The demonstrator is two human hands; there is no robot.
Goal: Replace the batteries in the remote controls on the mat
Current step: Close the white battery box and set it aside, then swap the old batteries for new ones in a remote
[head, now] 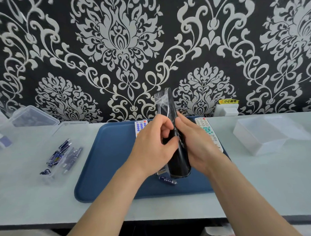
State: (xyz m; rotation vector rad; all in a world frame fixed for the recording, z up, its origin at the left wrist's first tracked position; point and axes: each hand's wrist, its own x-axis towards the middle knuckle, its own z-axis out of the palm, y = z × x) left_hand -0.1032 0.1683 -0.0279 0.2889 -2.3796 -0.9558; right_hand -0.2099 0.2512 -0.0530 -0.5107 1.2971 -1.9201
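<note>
Above blue mat (pixel 108 164), mid-table: black remote (pixel 179 161) in clear plastic wrap held off surface, tilted near upright, top end toward wall. Left hand (pixel 152 144) grips its left edge, fingers curled in, thumb pressed at remote's middle. Right hand (pixel 195 143) cradles right side, thumb on top; fingers hidden behind, probably wrapped round. Forearms converge from lower corners. Loose battery (pixel 168 180) lies on mat just below remote's lower end.
</note>
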